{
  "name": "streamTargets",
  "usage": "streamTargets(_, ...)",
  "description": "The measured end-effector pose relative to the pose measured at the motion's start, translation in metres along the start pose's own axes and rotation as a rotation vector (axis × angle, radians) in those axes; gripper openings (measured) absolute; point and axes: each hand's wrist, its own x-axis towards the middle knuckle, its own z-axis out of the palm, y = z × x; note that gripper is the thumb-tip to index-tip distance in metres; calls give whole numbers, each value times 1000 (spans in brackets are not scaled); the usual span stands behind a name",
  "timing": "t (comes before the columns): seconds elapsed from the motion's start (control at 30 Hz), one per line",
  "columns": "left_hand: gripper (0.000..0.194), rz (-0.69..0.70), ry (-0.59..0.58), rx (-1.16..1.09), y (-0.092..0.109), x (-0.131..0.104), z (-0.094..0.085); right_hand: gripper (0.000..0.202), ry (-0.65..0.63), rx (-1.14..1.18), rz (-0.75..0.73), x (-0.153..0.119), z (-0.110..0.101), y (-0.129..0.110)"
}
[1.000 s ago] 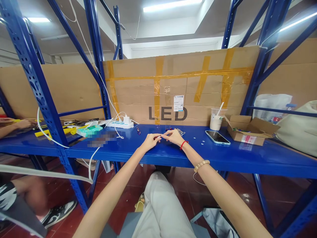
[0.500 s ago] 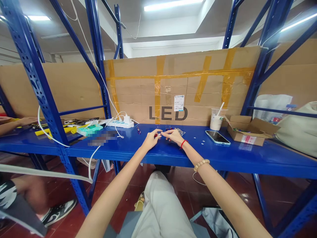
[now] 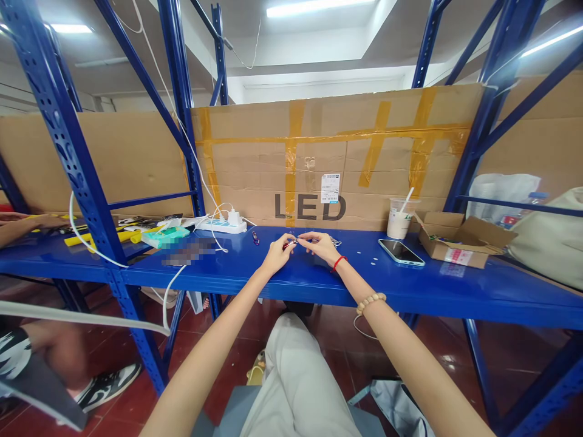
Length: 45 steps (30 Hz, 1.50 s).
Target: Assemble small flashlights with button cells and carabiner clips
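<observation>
My left hand is closed on a small dark red, shiny piece, held just above the blue shelf top. My right hand, with a red cord on its wrist, meets it from the right. Its thumb and forefinger are pinched together at the end of the red piece; whatever they grip is too small to make out. Partly hidden behind my right hand lies a little heap of silvery chain or rings. A small purple and red piece lies to the left, apart from both hands.
A white power strip with cables stands back left, beside a teal packet. On the right are a phone, a cup with a straw and an open cardboard box. Another person's hand is at far left.
The red piece has turned and is now more covered by my left fingers. My right fingers have drawn into a tighter pinch at its end. Both hands stay in nearly the same place.
</observation>
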Motion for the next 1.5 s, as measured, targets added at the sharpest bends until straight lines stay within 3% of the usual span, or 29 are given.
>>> streamTargets(0.4,13,9,-117,-13,5,-4,-5,37,-43,-62,-128,0,-3,1)
streamTargets(0.9,10,70,-148,79,4,-5,-7,30,-62,-185,18,-6,-2,-5)
streamTargets(1.13,2,19,-114,122,4,-4,-4,40,-36,-192,50,-3,0,-2)
streamTargets(1.27,15,-27,-122,125,3,-3,-1,41,-34,-193,55,-2,1,2)
streamTargets(1.5,12,-82,-112,146,4,-3,0,44,-62,-177,64,-1,1,7)
